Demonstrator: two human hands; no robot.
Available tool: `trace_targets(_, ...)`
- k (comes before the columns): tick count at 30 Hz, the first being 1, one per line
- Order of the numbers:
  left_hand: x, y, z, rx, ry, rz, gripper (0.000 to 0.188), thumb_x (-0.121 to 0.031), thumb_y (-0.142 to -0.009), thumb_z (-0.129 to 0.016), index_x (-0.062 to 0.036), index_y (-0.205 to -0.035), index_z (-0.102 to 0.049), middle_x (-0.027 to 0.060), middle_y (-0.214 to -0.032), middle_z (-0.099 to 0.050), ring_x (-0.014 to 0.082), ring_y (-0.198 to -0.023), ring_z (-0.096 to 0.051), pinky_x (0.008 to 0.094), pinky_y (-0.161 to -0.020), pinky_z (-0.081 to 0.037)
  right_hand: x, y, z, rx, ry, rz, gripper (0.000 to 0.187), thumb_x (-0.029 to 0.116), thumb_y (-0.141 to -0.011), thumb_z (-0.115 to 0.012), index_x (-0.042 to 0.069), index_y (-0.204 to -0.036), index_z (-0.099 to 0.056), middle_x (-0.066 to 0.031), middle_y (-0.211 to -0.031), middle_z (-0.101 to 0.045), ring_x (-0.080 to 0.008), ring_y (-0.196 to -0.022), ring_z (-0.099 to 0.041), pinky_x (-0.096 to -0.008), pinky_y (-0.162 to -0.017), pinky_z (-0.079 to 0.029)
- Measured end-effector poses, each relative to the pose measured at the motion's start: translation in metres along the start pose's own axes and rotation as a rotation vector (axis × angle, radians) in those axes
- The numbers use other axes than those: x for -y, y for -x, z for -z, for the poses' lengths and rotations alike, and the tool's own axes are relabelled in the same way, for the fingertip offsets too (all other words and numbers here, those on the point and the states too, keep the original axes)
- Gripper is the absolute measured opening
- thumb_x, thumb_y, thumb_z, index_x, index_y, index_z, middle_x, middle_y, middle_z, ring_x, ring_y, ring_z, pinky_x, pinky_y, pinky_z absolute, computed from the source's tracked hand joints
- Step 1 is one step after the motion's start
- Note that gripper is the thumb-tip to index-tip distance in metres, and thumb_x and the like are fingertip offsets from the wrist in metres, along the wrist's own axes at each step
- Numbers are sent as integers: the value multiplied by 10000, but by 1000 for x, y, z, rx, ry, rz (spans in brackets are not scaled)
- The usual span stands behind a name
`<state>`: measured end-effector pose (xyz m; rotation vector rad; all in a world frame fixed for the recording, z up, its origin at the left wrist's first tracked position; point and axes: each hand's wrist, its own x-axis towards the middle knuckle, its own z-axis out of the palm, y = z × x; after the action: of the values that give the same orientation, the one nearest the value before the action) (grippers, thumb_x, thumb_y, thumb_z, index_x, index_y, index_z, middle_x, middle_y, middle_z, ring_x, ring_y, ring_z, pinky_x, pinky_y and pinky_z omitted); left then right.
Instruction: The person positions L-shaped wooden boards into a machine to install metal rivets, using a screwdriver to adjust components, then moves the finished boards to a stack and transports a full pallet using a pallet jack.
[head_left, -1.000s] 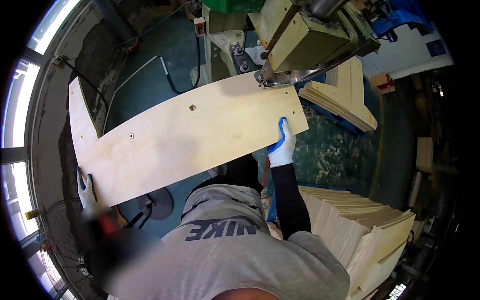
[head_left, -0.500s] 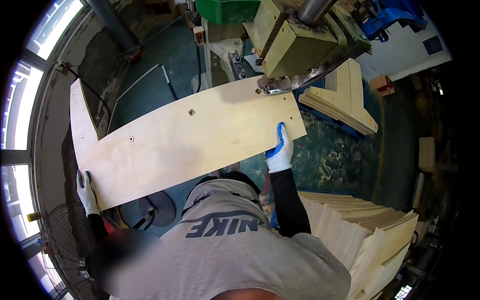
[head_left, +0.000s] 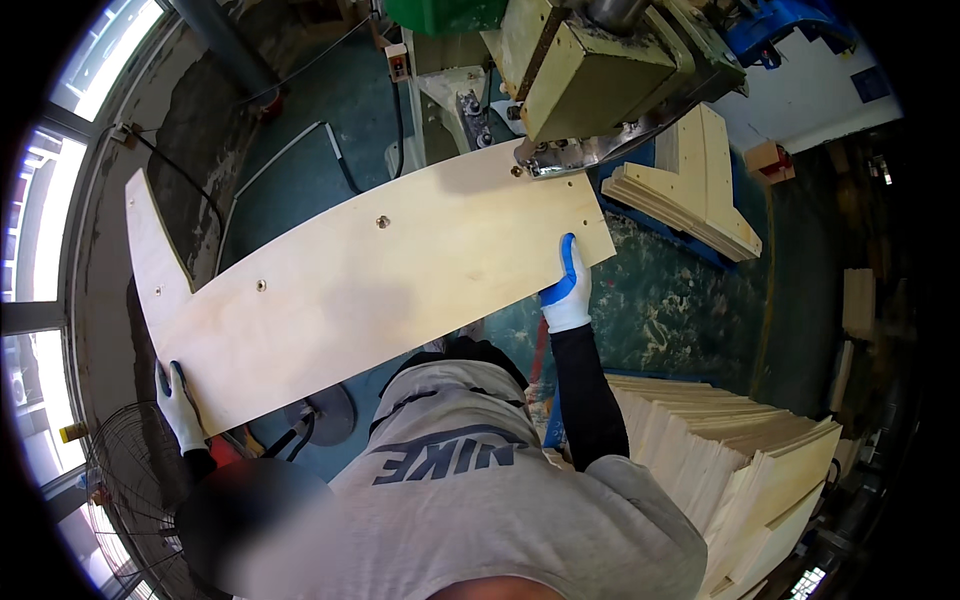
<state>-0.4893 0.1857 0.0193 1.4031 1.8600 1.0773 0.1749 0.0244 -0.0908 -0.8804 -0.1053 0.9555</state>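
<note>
Between my hands spans a large curved plywood panel (head_left: pixel 340 290) with a narrow prong at its left end. Several small metal inserts and holes dot its face. My left hand (head_left: pixel 181 408), in a white and blue work glove, is closed on the panel's lower left edge. On the near edge at the right, my right hand (head_left: pixel 568 287) grips with its blue-coated thumb on top; the fingers beneath are hidden. The panel's far right edge lies under the metal head (head_left: pixel 553 158) of a green machine (head_left: pixel 605 85). An insert shows right beside that head.
Stacked cut plywood pieces (head_left: pixel 690 195) sit on a blue pallet beyond the panel's right end. A tall pile of boards (head_left: pixel 720 465) stands close at my right. A wire-cage fan (head_left: pixel 125 480) is at lower left, near the windows. A round pedestal base (head_left: pixel 328 415) lies below the panel.
The panel has turned slightly counterclockwise: its left end came nearer to me and its right end moved a little away. Both hands kept their grip and moved with it.
</note>
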Motion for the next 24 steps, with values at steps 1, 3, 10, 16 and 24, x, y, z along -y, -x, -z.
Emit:
trace_targets(1,0,-1,1,-64,43,-83,588,-229,-1037,-614,79,-1499,-421,132,-1463,-541,156,-1251,-540,270,-1049,-422,-7,-3,7,28,-61,-27,503,366,-1070,-538,59,-1463,-471,-85,-1408,-574,-232,-1281,-568,-416,-1060,-477)
trace_targets(3,-5,5,-6,-191,139,-233,586,-209,-1044,-602,89,-1507,-401,154,-1491,-518,170,-1286,-525,288,-1074,-410,-26,-11,18,137,-245,-127,513,399,-1067,-533,101,-1480,-469,-85,-1425,-563,-242,-1303,-549,-434,-1075,-464)
trace_targets(10,-9,-27,-1,248,-313,56,583,-302,-1042,-577,89,-1460,-469,171,-1408,-600,196,-1259,-561,294,-1068,-414,41,27,-54,-42,82,112,461,279,-1064,-551,55,-1458,-465,-95,-1384,-582,-239,-1246,-604,-389,-1049,-502)
trace_targets(16,71,-23,0,-94,29,-85,600,-279,-1040,-621,67,-1489,-425,85,-1270,-644,133,-1087,-589,251,-943,-464,-7,19,-1,-78,-193,-111,520,314,-1076,-513,81,-1526,-393,-82,-1473,-524,-269,-1335,-533,-454,-1103,-457)
trace_targets(24,98,-34,84,-121,-158,-28,319,-287,-1041,-617,-4,-1177,-674,-82,-846,-555,19,-659,-394,209,-558,-309,-23,43,-57,5,-1,-66,403,224,-1042,-594,50,-1399,-529,-61,-1313,-623,-194,-1222,-615,-392,-1024,-517)
